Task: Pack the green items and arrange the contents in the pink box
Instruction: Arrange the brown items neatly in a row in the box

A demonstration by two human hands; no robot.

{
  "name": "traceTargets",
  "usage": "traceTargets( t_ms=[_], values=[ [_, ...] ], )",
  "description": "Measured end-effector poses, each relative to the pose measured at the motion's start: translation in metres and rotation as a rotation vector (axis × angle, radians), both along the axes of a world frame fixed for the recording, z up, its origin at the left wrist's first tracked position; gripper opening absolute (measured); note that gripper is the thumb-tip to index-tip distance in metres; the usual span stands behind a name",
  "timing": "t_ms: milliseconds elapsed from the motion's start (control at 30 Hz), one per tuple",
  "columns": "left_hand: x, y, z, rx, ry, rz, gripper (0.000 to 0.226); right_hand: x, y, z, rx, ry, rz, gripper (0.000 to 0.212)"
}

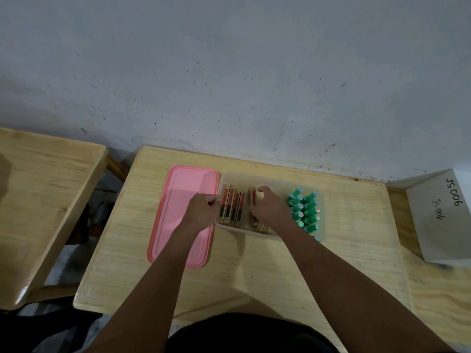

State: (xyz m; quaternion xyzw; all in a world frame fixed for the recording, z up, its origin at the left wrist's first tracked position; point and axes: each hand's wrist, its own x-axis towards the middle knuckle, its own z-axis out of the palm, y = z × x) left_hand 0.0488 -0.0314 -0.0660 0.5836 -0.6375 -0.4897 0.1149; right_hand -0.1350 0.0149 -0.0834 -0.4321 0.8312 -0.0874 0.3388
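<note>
Head — green items (304,214) right of hands (267,206).

Wood table (254,263) w/ pink lid (178,189), clear box (270,180).

White box (441,217), table's right edge: top face carries handwritten "JS006", large; same code repeated beside it in smaller script. No other legible text.

A wooden table (254,266) is being backed by a grey-white wall (229,72) (speckled with dark marks), a second table (38,187) being seen apart on the left.
</note>
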Motion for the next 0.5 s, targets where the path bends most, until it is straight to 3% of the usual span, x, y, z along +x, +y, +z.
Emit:
traceTargets(
  t_ms=[167, 367, 500],
  values=[
    [0.0, 0.0, 0.0, -0.011, -0.003, -0.005, 0.036, 0.008, 0.003, 0.003, -0.122, 0.198, 0.125, 0.018],
    [0.0, -0.001, -0.002, -0.012, -0.008, -0.002, 0.036, 0.026, 0.0, -0.003, 0.047, 0.15, 0.2, 0.025],
    [0.0, 0.0, -0.002, -0.015, -0.01, -0.011, 0.036, 0.027, -0.006, 0.002, 0.086, 0.002, 0.069, 0.016]
  ],
)
